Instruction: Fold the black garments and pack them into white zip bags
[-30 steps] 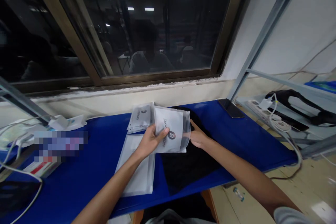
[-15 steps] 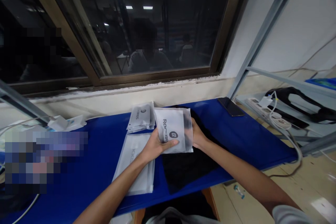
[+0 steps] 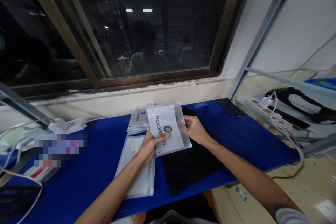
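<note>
Both my hands hold one white zip bag with dark lettering just above the blue table. My left hand grips its lower left edge, thumb across the lettering. My right hand pinches its right edge near the clear zip strip. Under the bag lies a black cloth. A stack of similar bags sits just behind, and a flat larger bag lies under my left wrist.
A dark phone lies at the table's far right corner. A white power strip with plugs and cables runs along a shelf to the right, beside a black strap. White boxes and cables crowd the left end. A window faces me.
The bag has been turned and lifted slightly, its top now leaning left. My right hand slid from behind the bag up to its right edge.
</note>
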A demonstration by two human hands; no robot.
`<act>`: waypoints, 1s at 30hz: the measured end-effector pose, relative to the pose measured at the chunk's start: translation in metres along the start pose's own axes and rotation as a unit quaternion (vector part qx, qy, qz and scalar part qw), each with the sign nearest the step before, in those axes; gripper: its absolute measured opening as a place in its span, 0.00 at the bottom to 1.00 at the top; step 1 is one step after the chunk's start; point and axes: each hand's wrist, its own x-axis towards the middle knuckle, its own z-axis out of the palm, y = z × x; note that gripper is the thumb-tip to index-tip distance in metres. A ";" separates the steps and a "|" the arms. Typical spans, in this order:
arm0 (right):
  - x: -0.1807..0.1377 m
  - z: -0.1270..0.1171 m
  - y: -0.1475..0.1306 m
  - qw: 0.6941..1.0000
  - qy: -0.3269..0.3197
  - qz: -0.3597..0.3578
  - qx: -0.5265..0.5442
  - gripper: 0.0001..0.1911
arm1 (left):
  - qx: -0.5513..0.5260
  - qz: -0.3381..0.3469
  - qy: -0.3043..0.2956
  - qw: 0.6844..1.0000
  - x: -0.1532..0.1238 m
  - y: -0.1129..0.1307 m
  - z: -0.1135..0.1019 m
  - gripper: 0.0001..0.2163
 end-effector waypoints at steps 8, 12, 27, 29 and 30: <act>-0.003 0.003 -0.008 1.000 -0.010 -0.023 -0.002 0.23 | -0.119 0.058 0.105 0.986 0.013 0.010 -0.007 0.19; -0.001 0.008 0.004 0.999 0.019 0.003 0.040 0.18 | -0.093 0.081 0.092 0.988 0.019 0.017 -0.017 0.17; -0.003 -0.003 0.002 0.953 0.145 -0.177 -0.199 0.07 | 0.625 0.448 -0.132 0.625 0.034 0.063 0.060 0.07; -0.003 -0.002 0.002 0.952 0.144 -0.174 -0.205 0.08 | 0.643 0.445 -0.127 0.610 0.038 0.061 0.063 0.06; -0.004 -0.001 0.002 0.952 0.144 -0.173 -0.208 0.09 | 0.653 0.442 -0.130 0.602 0.038 0.061 0.063 0.06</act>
